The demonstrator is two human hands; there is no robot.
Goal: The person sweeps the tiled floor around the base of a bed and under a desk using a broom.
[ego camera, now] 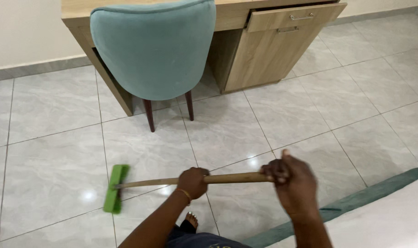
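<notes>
Wooden broom handle [232, 178] was gripped by both hands, left hand [193, 182] mid-stick, right hand [291, 180] wrapped around the end. The green brush head [115, 188] sat on the tile floor [310, 115] near the teal chair [154, 50]; floor looked pretty clean already, though you couldn't really judge how much sweeping was left.

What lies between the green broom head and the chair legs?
Only bare floor tile lies between the green broom head and the chair legs, as seen in the head view.
</notes>
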